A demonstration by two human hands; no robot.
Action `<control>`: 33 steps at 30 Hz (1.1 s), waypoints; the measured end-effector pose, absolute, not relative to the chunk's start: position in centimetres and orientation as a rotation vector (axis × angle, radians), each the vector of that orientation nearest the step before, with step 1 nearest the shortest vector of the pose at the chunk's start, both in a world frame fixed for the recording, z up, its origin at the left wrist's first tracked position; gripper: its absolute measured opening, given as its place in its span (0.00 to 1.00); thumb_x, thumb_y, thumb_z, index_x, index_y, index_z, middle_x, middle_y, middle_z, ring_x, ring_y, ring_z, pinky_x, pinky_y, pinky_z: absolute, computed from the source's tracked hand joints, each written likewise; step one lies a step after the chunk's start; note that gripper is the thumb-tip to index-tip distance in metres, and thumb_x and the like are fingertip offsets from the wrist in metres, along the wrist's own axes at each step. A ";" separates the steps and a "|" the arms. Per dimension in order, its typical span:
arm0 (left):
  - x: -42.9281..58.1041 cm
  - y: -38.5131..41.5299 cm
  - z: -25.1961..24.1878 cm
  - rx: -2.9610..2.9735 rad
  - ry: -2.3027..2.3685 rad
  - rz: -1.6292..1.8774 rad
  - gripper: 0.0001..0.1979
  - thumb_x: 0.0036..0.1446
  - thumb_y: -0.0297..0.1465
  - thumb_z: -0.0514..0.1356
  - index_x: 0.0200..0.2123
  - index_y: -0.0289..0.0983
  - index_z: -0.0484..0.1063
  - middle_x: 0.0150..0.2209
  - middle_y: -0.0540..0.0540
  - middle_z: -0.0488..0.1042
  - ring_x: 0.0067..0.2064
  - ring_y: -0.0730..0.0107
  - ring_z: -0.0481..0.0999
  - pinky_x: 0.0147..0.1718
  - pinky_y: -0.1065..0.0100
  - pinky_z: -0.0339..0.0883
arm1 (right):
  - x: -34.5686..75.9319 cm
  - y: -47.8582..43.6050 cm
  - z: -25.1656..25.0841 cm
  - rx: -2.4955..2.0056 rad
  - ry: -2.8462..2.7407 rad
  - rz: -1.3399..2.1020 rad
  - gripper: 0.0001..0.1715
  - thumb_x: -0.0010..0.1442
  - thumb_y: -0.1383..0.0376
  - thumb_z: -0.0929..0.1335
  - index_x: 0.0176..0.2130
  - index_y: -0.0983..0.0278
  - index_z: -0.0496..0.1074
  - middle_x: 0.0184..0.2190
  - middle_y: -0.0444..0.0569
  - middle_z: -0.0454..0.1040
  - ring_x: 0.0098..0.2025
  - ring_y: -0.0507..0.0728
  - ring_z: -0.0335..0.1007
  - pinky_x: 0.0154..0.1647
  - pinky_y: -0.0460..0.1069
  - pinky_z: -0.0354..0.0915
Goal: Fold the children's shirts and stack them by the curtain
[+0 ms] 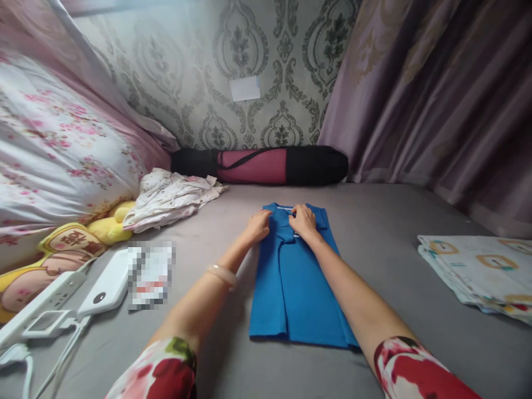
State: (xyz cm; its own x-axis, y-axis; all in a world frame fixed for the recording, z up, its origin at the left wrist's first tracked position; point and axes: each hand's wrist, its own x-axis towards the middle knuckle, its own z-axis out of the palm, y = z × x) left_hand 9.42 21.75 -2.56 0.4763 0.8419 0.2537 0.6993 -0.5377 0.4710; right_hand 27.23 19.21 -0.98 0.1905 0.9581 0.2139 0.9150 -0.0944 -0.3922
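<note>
A blue shirt [307, 299] lies on the grey bed sheet, with its sides turned in over the body and its neckline at the far end. At the shirt's far left edge, my left hand [258, 225] has its fingers closed on the cloth near the shoulder. My right hand [303, 220] bends over the cloth just right of the neckline, fingertips pinched together on it. Part of a white collar label shows between the hands. A pale bangle [222, 275] circles my left wrist.
A black and maroon long bag [253, 166] lies against the wall. On the left are a crumpled white cloth [174, 197], a yellow plush toy [108, 224], a white power bank [110, 282] and a power strip [45, 299]. Folded printed cloths [474, 271] lie at right.
</note>
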 end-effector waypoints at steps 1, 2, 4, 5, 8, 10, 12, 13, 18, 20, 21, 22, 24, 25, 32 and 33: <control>9.8 22.5 -2.8 2.424 1.314 0.640 0.26 0.53 0.20 0.50 0.55 0.33 0.67 0.58 0.38 0.69 0.61 0.57 0.65 0.62 0.55 0.56 | 27.1 19.1 -0.9 -1.997 -1.775 0.144 0.12 0.60 0.67 0.64 0.44 0.64 0.71 0.47 0.55 0.72 0.52 0.62 0.65 0.52 0.53 0.59; 10.0 23.0 -2.9 2.424 1.319 0.614 0.27 0.52 0.19 0.50 0.55 0.32 0.68 0.58 0.38 0.69 0.60 0.57 0.65 0.62 0.54 0.56 | 26.9 18.9 -0.9 -1.955 -1.804 0.159 0.12 0.61 0.68 0.63 0.45 0.64 0.71 0.47 0.55 0.73 0.51 0.61 0.66 0.52 0.52 0.60; 10.4 23.9 -3.2 2.435 1.324 0.566 0.28 0.49 0.19 0.49 0.55 0.29 0.68 0.57 0.36 0.70 0.59 0.56 0.66 0.61 0.55 0.56 | 26.4 18.6 -0.8 -1.884 -1.860 0.198 0.14 0.61 0.69 0.63 0.47 0.63 0.70 0.46 0.53 0.74 0.49 0.59 0.68 0.49 0.50 0.61; 10.4 24.2 -3.2 2.441 1.327 0.544 0.29 0.48 0.19 0.49 0.55 0.28 0.68 0.56 0.35 0.70 0.59 0.55 0.67 0.60 0.55 0.56 | 26.2 18.5 -0.7 -1.853 -1.888 0.219 0.15 0.61 0.70 0.62 0.47 0.63 0.69 0.45 0.52 0.75 0.49 0.59 0.69 0.48 0.49 0.61; 10.4 25.0 -2.9 2.414 1.357 0.508 0.28 0.45 0.19 0.49 0.51 0.27 0.71 0.55 0.34 0.71 0.57 0.54 0.67 0.60 0.57 0.55 | 25.5 18.1 -0.5 -1.753 -1.989 0.266 0.16 0.61 0.71 0.62 0.48 0.62 0.70 0.46 0.50 0.76 0.49 0.58 0.69 0.48 0.48 0.61; 10.3 25.4 -2.6 2.322 1.393 0.544 0.26 0.45 0.20 0.50 0.48 0.29 0.74 0.54 0.36 0.73 0.57 0.54 0.68 0.60 0.57 0.54 | 25.2 18.0 -0.5 -1.693 -2.072 0.284 0.16 0.62 0.71 0.62 0.48 0.62 0.71 0.47 0.50 0.75 0.51 0.58 0.68 0.50 0.47 0.61; 10.2 25.8 -2.4 2.185 1.416 0.598 0.23 0.46 0.21 0.51 0.44 0.30 0.76 0.51 0.38 0.75 0.55 0.55 0.69 0.59 0.58 0.55 | 25.0 17.9 -0.6 -1.665 -2.156 0.300 0.17 0.61 0.72 0.62 0.49 0.63 0.71 0.48 0.51 0.74 0.52 0.57 0.68 0.52 0.47 0.60; 10.2 26.0 -2.3 2.123 1.424 0.618 0.21 0.47 0.22 0.51 0.42 0.31 0.77 0.49 0.39 0.77 0.54 0.55 0.70 0.58 0.59 0.57 | 24.9 17.9 -0.7 -1.658 -2.198 0.305 0.18 0.61 0.73 0.62 0.49 0.63 0.72 0.48 0.51 0.74 0.53 0.58 0.67 0.52 0.47 0.60; 10.6 27.1 -2.6 1.969 1.516 0.656 0.15 0.55 0.32 0.53 0.35 0.31 0.78 0.35 0.41 0.80 0.45 0.56 0.73 0.46 0.62 0.66 | 24.6 17.6 -1.2 -1.657 -2.334 0.265 0.22 0.61 0.75 0.59 0.50 0.63 0.73 0.48 0.54 0.73 0.52 0.58 0.66 0.53 0.48 0.60; 10.9 27.4 -2.9 1.933 1.550 0.677 0.15 0.55 0.35 0.56 0.34 0.30 0.78 0.33 0.40 0.79 0.43 0.58 0.74 0.44 0.64 0.67 | 24.3 17.3 -1.3 -1.655 -2.357 0.234 0.22 0.62 0.75 0.59 0.50 0.63 0.73 0.48 0.54 0.72 0.52 0.58 0.65 0.52 0.49 0.60; 11.0 27.6 -3.0 1.919 1.563 0.687 0.15 0.54 0.36 0.57 0.34 0.30 0.78 0.32 0.41 0.79 0.42 0.59 0.74 0.43 0.66 0.67 | 24.2 17.2 -1.3 -1.648 -2.370 0.218 0.22 0.63 0.75 0.58 0.50 0.63 0.73 0.48 0.54 0.72 0.52 0.58 0.65 0.53 0.49 0.60; 11.1 27.7 -3.1 1.907 1.574 0.696 0.15 0.53 0.36 0.59 0.35 0.30 0.78 0.32 0.41 0.79 0.42 0.60 0.74 0.42 0.67 0.67 | 24.0 17.0 -1.2 -1.639 -2.381 0.203 0.23 0.63 0.75 0.58 0.51 0.63 0.73 0.49 0.54 0.72 0.52 0.58 0.65 0.53 0.49 0.60; 11.2 27.9 -3.3 1.889 1.593 0.709 0.13 0.50 0.34 0.61 0.35 0.31 0.79 0.32 0.41 0.79 0.41 0.60 0.75 0.42 0.67 0.67 | 23.9 16.9 -1.0 -1.606 -2.394 0.202 0.22 0.63 0.75 0.58 0.50 0.64 0.73 0.49 0.55 0.72 0.52 0.58 0.66 0.54 0.50 0.60; 11.2 28.0 -3.4 1.882 1.601 0.712 0.12 0.49 0.33 0.62 0.35 0.31 0.79 0.33 0.42 0.79 0.41 0.60 0.75 0.42 0.67 0.67 | 23.9 17.0 -0.9 -1.569 -2.399 0.232 0.22 0.62 0.74 0.59 0.49 0.64 0.74 0.49 0.54 0.73 0.52 0.58 0.67 0.53 0.50 0.61; 11.0 27.7 -3.2 1.833 1.600 0.757 0.14 0.51 0.27 0.57 0.39 0.30 0.78 0.39 0.40 0.80 0.44 0.61 0.77 0.43 0.69 0.68 | 25.6 18.7 -0.2 -1.534 -2.100 0.240 0.25 0.65 0.72 0.56 0.55 0.68 0.71 0.54 0.55 0.73 0.57 0.57 0.67 0.59 0.49 0.58; 10.8 27.4 -3.0 1.821 1.601 0.783 0.16 0.52 0.26 0.56 0.44 0.29 0.76 0.43 0.39 0.79 0.46 0.62 0.76 0.44 0.70 0.67 | 25.8 18.8 -0.4 -1.578 -2.079 0.187 0.26 0.66 0.70 0.55 0.58 0.71 0.67 0.58 0.57 0.69 0.60 0.58 0.62 0.62 0.50 0.56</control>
State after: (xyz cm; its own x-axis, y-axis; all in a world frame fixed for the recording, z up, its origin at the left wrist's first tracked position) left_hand 10.84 27.43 -2.97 0.1053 0.9932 0.0503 0.6493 -0.1070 0.7530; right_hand 25.76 18.79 -0.36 -0.1874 0.9295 0.3177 0.8578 0.3124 -0.4081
